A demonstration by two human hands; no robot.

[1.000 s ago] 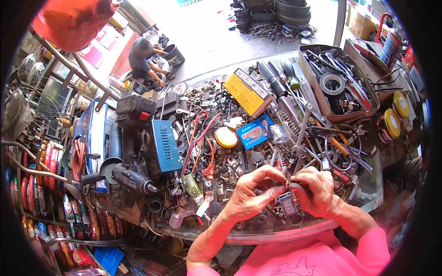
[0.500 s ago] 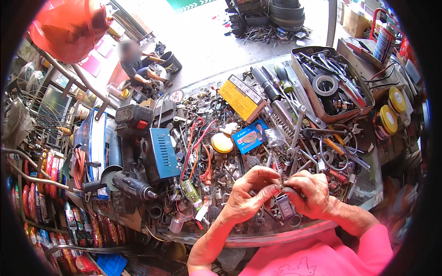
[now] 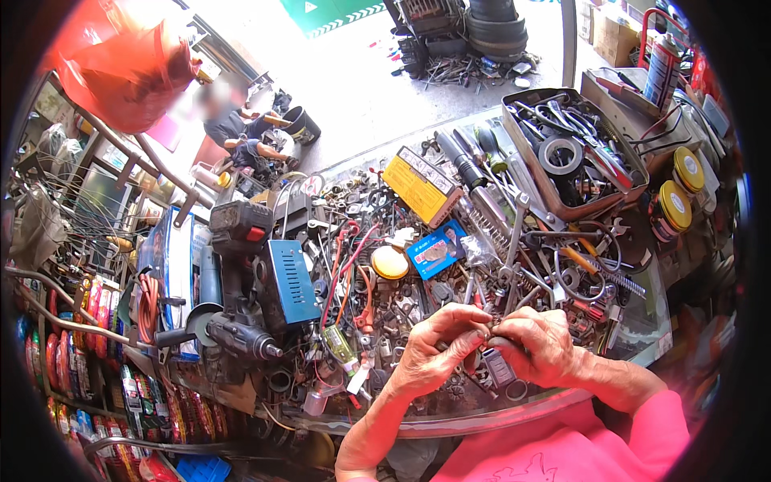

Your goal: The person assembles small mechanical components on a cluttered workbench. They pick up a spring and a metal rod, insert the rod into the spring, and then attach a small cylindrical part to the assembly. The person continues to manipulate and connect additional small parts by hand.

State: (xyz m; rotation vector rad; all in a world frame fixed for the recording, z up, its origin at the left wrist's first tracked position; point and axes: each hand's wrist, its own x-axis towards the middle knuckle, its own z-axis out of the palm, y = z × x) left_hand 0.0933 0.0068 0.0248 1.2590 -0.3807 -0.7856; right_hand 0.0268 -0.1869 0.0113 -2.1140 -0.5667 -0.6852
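Note:
Both my hands meet over the near edge of a cluttered workbench. My left hand (image 3: 440, 347) is closed, its thumb and fingertips pinched together. Close against it, my right hand (image 3: 536, 344) is curled with thumb and fingers pressed together. Whatever sits between the fingertips is tiny and dark, too small to name. Just below the hands lies a small grey rectangular part (image 3: 499, 368). Beyond them are a blue card (image 3: 436, 249), a round yellow-lidded tin (image 3: 390, 262) and a yellow box (image 3: 421, 185), all resting on loose metal parts.
Left of my hands stand a cordless impact wrench (image 3: 241, 329) and a blue vented metal box (image 3: 293, 281). A tool-filled metal tray (image 3: 634, 195) sits at the far right. Red plastic bags (image 3: 128, 76) hang upper left. A person (image 3: 241, 128) sits beyond the bench beside a black bucket (image 3: 302, 127).
The view has shifted slightly, so the bench's left side appears lower and further right. My hands stay together, fingertips still pinched. The seated person's arms have changed position.

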